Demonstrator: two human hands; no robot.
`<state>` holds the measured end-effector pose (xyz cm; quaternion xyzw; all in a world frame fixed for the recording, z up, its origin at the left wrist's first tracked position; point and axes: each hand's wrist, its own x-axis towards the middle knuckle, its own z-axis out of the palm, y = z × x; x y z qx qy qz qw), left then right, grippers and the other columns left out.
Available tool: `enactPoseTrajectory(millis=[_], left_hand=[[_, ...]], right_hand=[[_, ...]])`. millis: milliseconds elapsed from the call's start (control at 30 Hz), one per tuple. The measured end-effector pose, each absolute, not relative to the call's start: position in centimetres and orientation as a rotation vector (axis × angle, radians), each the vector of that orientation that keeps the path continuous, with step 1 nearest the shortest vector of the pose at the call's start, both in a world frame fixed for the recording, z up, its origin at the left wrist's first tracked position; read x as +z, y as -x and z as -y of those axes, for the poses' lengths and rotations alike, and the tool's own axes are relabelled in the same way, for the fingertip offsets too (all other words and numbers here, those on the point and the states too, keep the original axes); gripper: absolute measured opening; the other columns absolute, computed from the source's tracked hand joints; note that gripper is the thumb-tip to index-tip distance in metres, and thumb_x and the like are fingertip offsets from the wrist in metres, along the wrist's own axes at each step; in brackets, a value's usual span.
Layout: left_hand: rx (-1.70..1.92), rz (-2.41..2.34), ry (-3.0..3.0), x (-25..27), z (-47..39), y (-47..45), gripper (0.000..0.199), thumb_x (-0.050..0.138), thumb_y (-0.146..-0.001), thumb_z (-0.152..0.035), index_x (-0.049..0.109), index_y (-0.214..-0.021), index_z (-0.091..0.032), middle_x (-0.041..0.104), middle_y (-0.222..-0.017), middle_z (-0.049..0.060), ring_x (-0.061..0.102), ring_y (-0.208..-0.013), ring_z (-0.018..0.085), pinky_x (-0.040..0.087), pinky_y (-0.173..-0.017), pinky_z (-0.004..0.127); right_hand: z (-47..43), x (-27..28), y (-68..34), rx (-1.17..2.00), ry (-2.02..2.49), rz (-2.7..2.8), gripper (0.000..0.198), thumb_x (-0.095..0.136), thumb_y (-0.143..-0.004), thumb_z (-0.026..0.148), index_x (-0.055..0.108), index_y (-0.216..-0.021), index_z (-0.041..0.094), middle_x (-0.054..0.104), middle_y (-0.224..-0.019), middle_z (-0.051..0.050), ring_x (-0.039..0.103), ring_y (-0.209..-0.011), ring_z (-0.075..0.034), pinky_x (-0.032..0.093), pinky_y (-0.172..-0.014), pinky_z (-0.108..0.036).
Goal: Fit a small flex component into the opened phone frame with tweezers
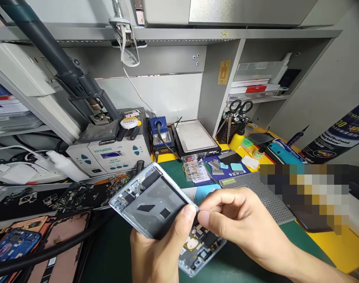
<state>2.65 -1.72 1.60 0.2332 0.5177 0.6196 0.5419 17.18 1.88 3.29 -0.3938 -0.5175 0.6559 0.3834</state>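
Edge work, apparently: I see an opened phone (167, 192) over the green mat (108, 253), L hand (160, 251) thumb-clamping it, R hand (244, 222) fingertips narrow at its edge (gripping? can't tell), calling for light, steady pressure; mesh cup (223, 133) w/ scissors (240, 108), approx. 1 o'clock of phone.

Phone (162, 196) above the bench's (341, 255) middle
Phone parts (64, 196) by the left edge; rework station (117, 159), heating plate (194, 137) and a holder (223, 135) with scissors (241, 107) along the back edge, left to right.
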Motion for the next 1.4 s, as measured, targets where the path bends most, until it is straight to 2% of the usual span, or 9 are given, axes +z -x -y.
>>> enactPoseTrajectory(millis=[167,367,533,600,833,1133,1233,1400], left_hand=[[1.491,-1.275,-0.516,1.6,1.9,-2.8,0.034,0.089,-0.070,-0.044,0.082,-0.093,-0.019,0.081,-0.084,0.005,0.076,-0.078,0.029,0.061,-0.070,0.033],[1.598,-1.395,-0.626,1.0,1.7,-2.8,0.037,0.088,-0.071,-0.045,0.081,-0.093,-0.017,0.082,-0.092,0.008,0.077,-0.081,0.030,0.063,-0.073,0.035],[1.591,-1.459,-0.734,1.0,1.9,-2.7,0.038,0.087,-0.072,-0.048,0.082,-0.092,-0.016,0.083,-0.090,0.010,0.078,-0.079,0.031,0.064,-0.067,0.034],[1.584,-1.468,-0.754,0.9,2.0,-2.6,0.039,0.088,-0.070,-0.047,0.082,-0.093,-0.016,0.083,-0.091,0.010,0.078,-0.082,0.032,0.064,-0.066,0.033],[1.546,-1.532,-0.759,0.7,2.2,-2.5,0.038,0.087,-0.069,-0.051,0.083,-0.085,-0.017,0.082,-0.085,0.009,0.078,-0.076,0.032,0.064,-0.062,0.034],[1.504,-1.672,-0.932,0.2,1.9,-2.0,0.039,0.082,-0.070,-0.059,0.083,-0.075,-0.021,0.083,-0.080,0.008,0.078,-0.071,0.029,0.064,-0.059,0.029],[1.514,-1.684,-1.076,0.3,1.9,-1.5,0.032,0.080,-0.074,-0.055,0.084,-0.073,-0.023,0.083,-0.077,0.006,0.079,-0.066,0.027,0.063,-0.056,0.024],[1.459,-1.702,-1.285,0.8,2.0,-0.6,0.006,0.084,-0.072,-0.027,0.086,-0.078,-0.027,0.083,-0.076,0.004,0.080,-0.067,0.029,0.062,-0.051,0.025]], right_hand=[[-2.0,3.2,-17.2,1.621,1.048,1.331,0.017,0.081,-0.080,0.027,0.077,-0.071,0.014,0.061,-0.059,0.002,0.043,-0.056,-0.008,0.041,-0.053,-0.021],[-2.1,3.5,-17.2,1.523,1.139,1.449,0.023,0.076,-0.083,0.030,0.077,-0.068,0.013,0.058,-0.057,0.002,0.041,-0.054,-0.008,0.037,-0.049,-0.020],[-2.1,3.4,-17.4,1.626,1.065,1.385,0.015,0.082,-0.081,0.029,0.080,-0.078,0.015,0.068,-0.066,0.001,0.051,-0.060,-0.008,0.044,-0.057,-0.019],[-2.0,3.4,-17.5,1.605,1.049,1.411,0.016,0.080,-0.084,0.031,0.081,-0.081,0.016,0.070,-0.069,0.000,0.053,-0.062,-0.009,0.046,-0.059,-0.019],[-2.2,3.6,-17.7,1.477,1.139,1.590,0.032,0.072,-0.088,0.040,0.079,-0.074,0.012,0.059,-0.063,-0.001,0.045,-0.060,-0.010,0.041,-0.055,-0.023],[-2.2,3.8,-17.7,1.499,1.147,1.571,0.027,0.073,-0.085,0.034,0.079,-0.072,0.011,0.059,-0.063,0.000,0.044,-0.059,-0.010,0.039,-0.054,-0.022],[-2.2,3.7,-17.6,1.525,1.118,1.547,0.027,0.074,-0.086,0.035,0.080,-0.074,0.012,0.062,-0.064,-0.001,0.045,-0.060,-0.010,0.041,-0.055,-0.022],[-2.1,3.4,-17.7,1.507,1.140,1.556,0.032,0.074,-0.088,0.040,0.080,-0.074,0.011,0.060,-0.063,-0.001,0.045,-0.061,-0.010,0.041,-0.056,-0.023]])
